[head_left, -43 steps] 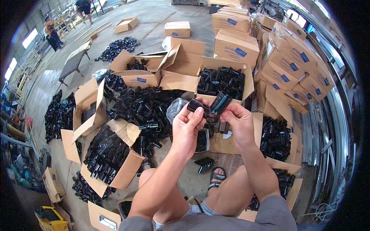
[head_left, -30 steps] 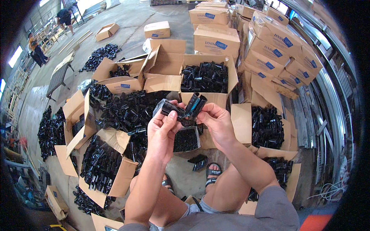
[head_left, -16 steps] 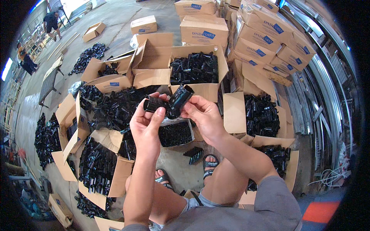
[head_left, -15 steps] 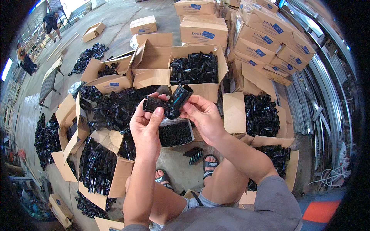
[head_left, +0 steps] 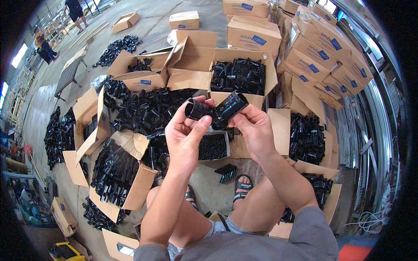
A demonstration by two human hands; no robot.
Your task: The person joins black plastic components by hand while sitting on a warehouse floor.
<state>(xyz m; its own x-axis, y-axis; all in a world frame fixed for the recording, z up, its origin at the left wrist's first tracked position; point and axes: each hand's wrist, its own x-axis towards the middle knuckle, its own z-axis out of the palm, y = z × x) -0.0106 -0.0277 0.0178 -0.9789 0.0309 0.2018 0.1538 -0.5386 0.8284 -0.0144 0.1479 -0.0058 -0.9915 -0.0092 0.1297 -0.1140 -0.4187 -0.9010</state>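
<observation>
Right now, the left hand (head_left: 187, 135) wraps its fingers and thumb around one arm of a glossy black tubular fitting (head_left: 229, 109), while the right hand (head_left: 256, 130) pinches the lower edge of the other arm. Whether both arms are one piece, I cannot tell. The fitting is raised toward the camera, its open-ended arms tilted apart in a V.

Taking it as the clock's centre, an open brown cardboard box (head_left: 252, 101) of similar black parts sits at one o'clock, its near flap seen just beyond the fitting. At six, a shallow pale-rimmed box (head_left: 228, 146) of small black pieces lies below the hands; past it, grey concrete floor (head_left: 211, 189) opens between two sandalled feet. A loose heap of black tubes (head_left: 150, 108) crowds nine o'clock. An upturned cardboard flap (head_left: 278, 130) borders three o'clock, near the right wrist, narrowing sideways room.
</observation>
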